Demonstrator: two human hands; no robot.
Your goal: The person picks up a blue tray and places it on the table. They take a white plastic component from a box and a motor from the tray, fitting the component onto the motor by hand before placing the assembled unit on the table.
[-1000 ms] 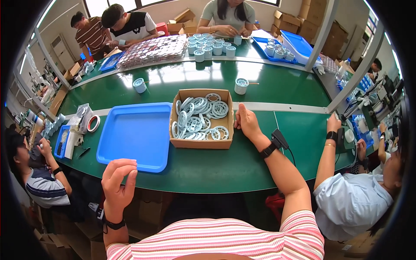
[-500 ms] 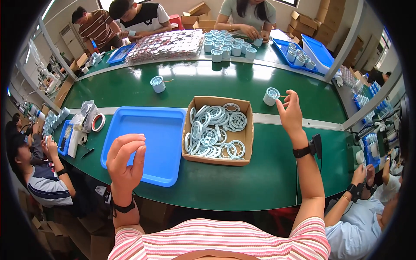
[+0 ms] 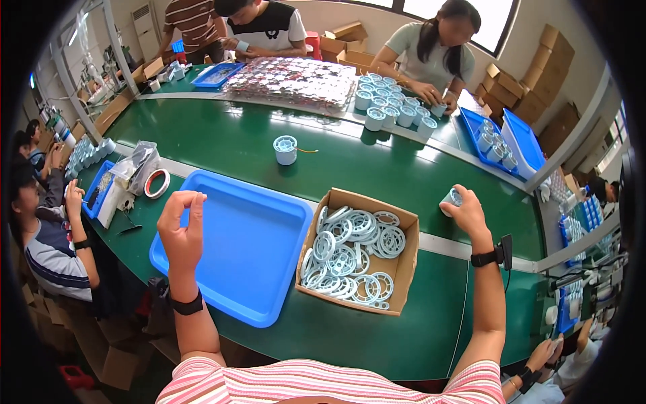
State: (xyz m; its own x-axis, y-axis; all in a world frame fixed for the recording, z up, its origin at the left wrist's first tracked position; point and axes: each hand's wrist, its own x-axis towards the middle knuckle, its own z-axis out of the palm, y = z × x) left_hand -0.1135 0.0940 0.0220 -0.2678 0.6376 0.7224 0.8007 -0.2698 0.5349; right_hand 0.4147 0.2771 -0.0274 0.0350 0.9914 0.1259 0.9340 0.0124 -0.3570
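Note:
At the right of the table, my right hand [image 3: 471, 214] has its fingers around a small light-blue cylindrical housing [image 3: 451, 196], partly hidden by them. My left hand [image 3: 182, 229] is raised over the left edge of a blue tray [image 3: 249, 229], thumb and forefinger pinched together; whatever may be between them is too small to make out. Between my hands, an open cardboard box [image 3: 412, 259] holds several pale-blue plastic rings [image 3: 361, 223]. Another light-blue cylindrical housing [image 3: 285, 151], with a thin wire sticking out, stands upright beyond the tray.
Across the green table [image 3: 222, 128], one person handles housings beside a cluster of them [image 3: 393, 101]. A stack of clear-wrapped parts [image 3: 289, 81] lies next to it. A tape roll [image 3: 157, 183] and plastic bag [image 3: 142, 165] sit left of the tray. A metal frame post [image 3: 572, 138] rises at right.
My right hand has closed around the housing it was beside. The left hand stays raised and pinched. My view has shifted, so the table and box appear turned and lower.

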